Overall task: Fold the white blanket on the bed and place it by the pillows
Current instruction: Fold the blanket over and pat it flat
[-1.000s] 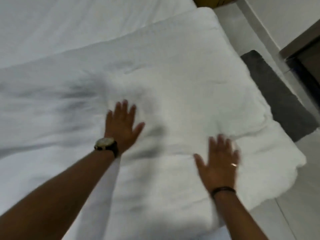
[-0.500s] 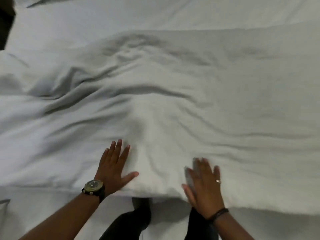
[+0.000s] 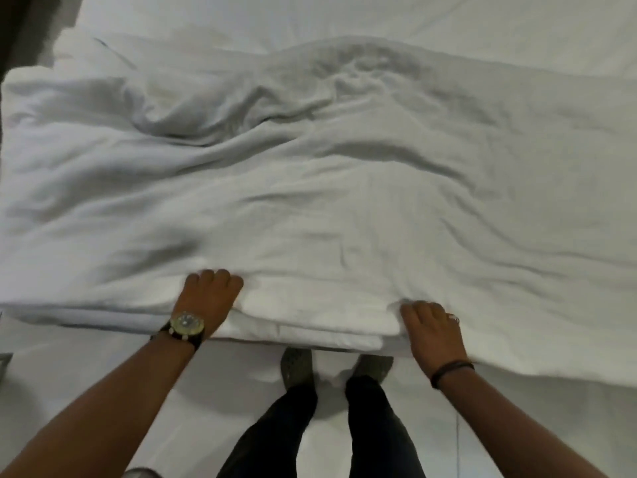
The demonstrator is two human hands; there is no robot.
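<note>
Two hands work the near edge of the white blanket (image 3: 310, 208), side by side and well apart. At the left hand (image 3: 206, 298), the fingers curl down into the fabric at the knuckles, their tips buried in the cloth, so it grips the blanket's edge; a wristwatch (image 3: 184, 324) with a pale face sits on the wrist just behind it. At the right hand (image 3: 432, 334), the fingers likewise bend over the edge and pinch the layers, with a ring (image 3: 455, 319) on one finger and a dark wristband (image 3: 451, 370) behind the hand. Between the two hands, the blanket's edge shows several stacked layers, lying flat one on another. Beyond the fingertips, the blanket spreads wide and rumpled across the bed (image 3: 344, 15), with deeper creases on the far side of the left hand and a bare strip of sheet past the blanket's far edge. Behind the wrists, below the blanket's edge, the person's dark trouser legs (image 3: 303, 426) and shoes (image 3: 296, 365) stand on a pale floor (image 3: 213, 391).
</note>
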